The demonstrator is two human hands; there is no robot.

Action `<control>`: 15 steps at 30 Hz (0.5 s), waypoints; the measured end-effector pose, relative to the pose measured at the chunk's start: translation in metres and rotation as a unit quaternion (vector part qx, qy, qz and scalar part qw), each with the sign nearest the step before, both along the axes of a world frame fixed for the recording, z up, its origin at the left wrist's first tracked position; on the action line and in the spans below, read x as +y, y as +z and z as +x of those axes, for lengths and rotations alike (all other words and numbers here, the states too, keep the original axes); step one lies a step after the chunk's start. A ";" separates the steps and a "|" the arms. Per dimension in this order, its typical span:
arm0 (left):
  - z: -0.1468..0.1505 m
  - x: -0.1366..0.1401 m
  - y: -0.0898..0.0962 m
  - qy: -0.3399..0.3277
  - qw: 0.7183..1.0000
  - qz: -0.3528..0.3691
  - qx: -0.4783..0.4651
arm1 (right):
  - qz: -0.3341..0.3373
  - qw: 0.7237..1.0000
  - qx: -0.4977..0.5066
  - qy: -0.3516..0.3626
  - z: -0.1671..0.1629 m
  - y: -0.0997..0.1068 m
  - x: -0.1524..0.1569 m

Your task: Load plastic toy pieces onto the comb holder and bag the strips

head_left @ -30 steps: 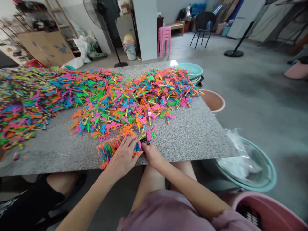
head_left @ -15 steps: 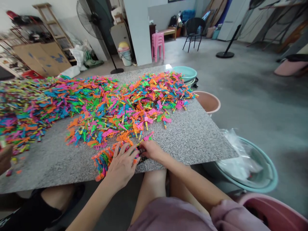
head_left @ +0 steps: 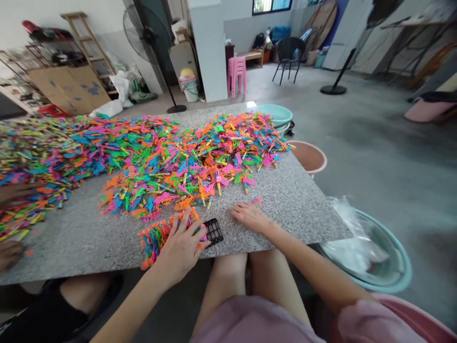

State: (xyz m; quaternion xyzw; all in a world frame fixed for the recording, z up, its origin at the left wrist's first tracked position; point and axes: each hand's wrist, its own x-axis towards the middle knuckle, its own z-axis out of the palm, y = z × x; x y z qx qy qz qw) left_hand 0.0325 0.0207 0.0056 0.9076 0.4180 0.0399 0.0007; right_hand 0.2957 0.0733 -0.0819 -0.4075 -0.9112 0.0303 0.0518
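Observation:
My left hand [head_left: 183,242] rests with fingers spread over a row of small colourful plastic toys [head_left: 154,238], which stand packed in a black grid tray [head_left: 214,232]. The tray's right end shows bare open cells. To the right of it, my right hand [head_left: 250,216] is low over the granite tabletop, fingers curled. A blurred pink plastic toy [head_left: 256,202] sticks out past its far side; the grip on it is mostly hidden under the hand. Beyond both hands spreads a large heap of similar toys [head_left: 200,162], some with yellow or blue tube ends.
Another person's hands [head_left: 10,252] are at the table's left edge by more toys. Basins stand along the right side: a teal one [head_left: 403,267] with clear plastic bags, a peach one [head_left: 323,159] and a pink one [head_left: 410,312]. A standing fan [head_left: 148,35] is behind the table.
My right hand has moved right, away from the tray, and the pink toy has shifted with it. The tray's bare cells now show. My left hand stays on the row.

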 end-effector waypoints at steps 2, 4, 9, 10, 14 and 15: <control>0.000 0.000 0.000 -0.001 1.000 -0.007 -0.010 | -0.006 0.999 0.009 0.045 0.013 -0.001 -0.003; 0.001 0.000 0.001 -0.001 1.000 -0.017 -0.023 | -0.004 0.997 0.059 0.055 0.022 -0.004 -0.011; 0.001 0.001 0.003 0.002 0.999 -0.027 -0.029 | -0.005 0.952 0.147 -0.267 0.013 -0.004 -0.021; 0.001 0.002 0.003 0.002 0.999 -0.028 -0.027 | -0.035 0.933 0.133 -0.334 0.007 -0.002 -0.019; -0.003 0.002 0.001 -0.006 0.999 -0.024 -0.021 | -0.161 0.868 0.133 -0.451 0.006 0.005 -0.008; -0.003 0.002 0.001 -0.007 0.999 -0.022 -0.023 | -0.185 0.850 0.164 -0.464 0.012 0.005 -0.008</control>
